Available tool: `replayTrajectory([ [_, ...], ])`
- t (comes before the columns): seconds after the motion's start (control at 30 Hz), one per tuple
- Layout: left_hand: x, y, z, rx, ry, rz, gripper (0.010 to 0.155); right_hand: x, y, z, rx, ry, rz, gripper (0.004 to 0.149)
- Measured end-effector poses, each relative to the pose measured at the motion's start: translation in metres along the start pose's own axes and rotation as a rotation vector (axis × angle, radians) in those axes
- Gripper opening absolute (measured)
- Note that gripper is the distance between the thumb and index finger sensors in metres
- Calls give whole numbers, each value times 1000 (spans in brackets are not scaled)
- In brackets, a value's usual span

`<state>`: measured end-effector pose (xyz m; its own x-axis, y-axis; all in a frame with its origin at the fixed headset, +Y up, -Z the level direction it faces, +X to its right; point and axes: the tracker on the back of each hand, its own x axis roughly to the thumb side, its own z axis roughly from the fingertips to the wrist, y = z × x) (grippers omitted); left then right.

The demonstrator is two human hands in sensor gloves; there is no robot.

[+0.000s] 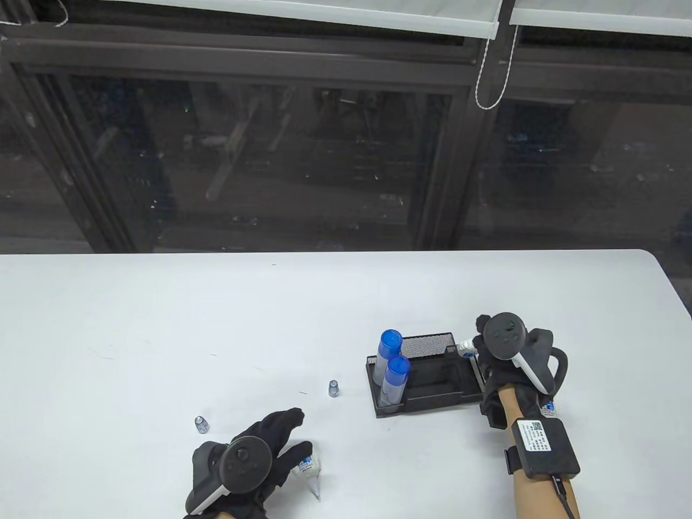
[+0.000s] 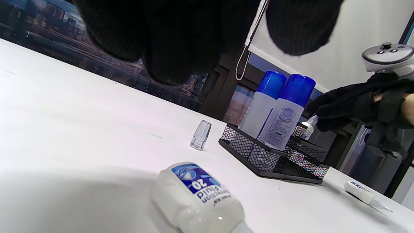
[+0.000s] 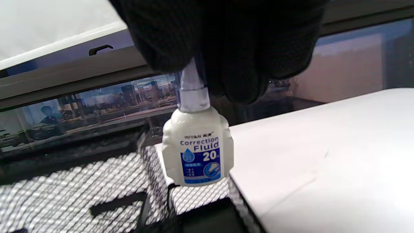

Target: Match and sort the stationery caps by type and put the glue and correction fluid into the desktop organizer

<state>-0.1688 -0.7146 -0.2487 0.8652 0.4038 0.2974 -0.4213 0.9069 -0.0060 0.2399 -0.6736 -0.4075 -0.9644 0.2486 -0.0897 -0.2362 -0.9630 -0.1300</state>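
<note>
Right hand pinches a correction fluid bottle by its cap, over the organizer at 3 o'clock, ready to drop in. Left hand, fingers spread, reaches for another bottle at 6 o'clock.

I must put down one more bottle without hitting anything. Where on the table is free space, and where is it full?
Free: the wide table left and behind the two loose caps, and the far strip behind the organizer. Crowded: round the organizer, where the right hand holds a correction fluid bottle, and by the left hand.
</note>
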Motion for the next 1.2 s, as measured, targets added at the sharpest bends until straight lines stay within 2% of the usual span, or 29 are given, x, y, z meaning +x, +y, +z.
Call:
replayTrajectory([
  [0.33,0,0,0,-5,0,-9,64,6,37,-5,-16,-10,92,40],
  [0.43,0,-1,0,-15,-14,-5,63,2,43,-3,-84,-11,102,41],
  [0.5,1,-1,0,-15,-18,-4,63,1,43,-3,-74,-8,80,42],
  [0.6,2,-2,0,-20,-25,-8,63,-1,39,-4,38,22,-5,48],
  [0.7,2,-1,0,-18,-25,-5,63,-8,19,2,9,50,-31,53],
  [0.83,-1,1,0,-10,-15,22,63,-35,-12,14,23,180,-49,60],
  [0.93,0,1,0,-10,-17,18,63,-64,-23,28,44,310,-11,66],
  [1.07,2,1,0,-13,-27,12,63,-97,-14,50,88,414,40,70],
  [1.2,4,0,0,-20,-38,5,63,-119,14,68,162,468,36,71],
])
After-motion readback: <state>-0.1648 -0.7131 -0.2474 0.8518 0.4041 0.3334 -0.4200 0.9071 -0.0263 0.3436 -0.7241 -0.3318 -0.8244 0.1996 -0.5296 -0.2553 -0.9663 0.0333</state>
